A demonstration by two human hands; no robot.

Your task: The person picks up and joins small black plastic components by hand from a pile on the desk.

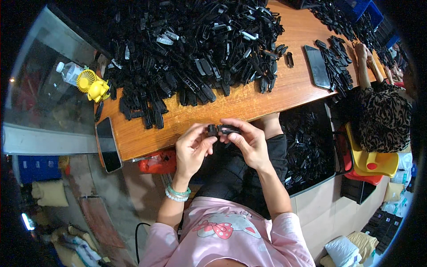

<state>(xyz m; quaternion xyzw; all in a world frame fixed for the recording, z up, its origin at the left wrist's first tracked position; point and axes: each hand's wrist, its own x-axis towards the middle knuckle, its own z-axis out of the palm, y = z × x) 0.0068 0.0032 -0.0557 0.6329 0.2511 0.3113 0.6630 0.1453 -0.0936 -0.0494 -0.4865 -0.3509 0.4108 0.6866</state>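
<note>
My left hand [192, 150] pinches a small black plastic piece [212, 130] between thumb and fingers, above my lap by the table's near edge. Facing it, my right hand [251, 146] grips a longer black plastic piece [229, 129] with an open, looped shape. The two pieces meet or nearly meet end to end; I cannot tell whether they are joined. Beyond my hands, a large heap of similar black plastic pieces [200, 66], some with shiny faces, covers much of the wooden table [249, 103].
A phone [108, 144] lies at the table's left corner, near a yellow fan [92, 85] and a clear bottle [69, 72]. Another phone [317, 66] lies to the right. A black bin [307, 151] of pieces stands beside my leg. A co-worker [384, 118] sits at the right.
</note>
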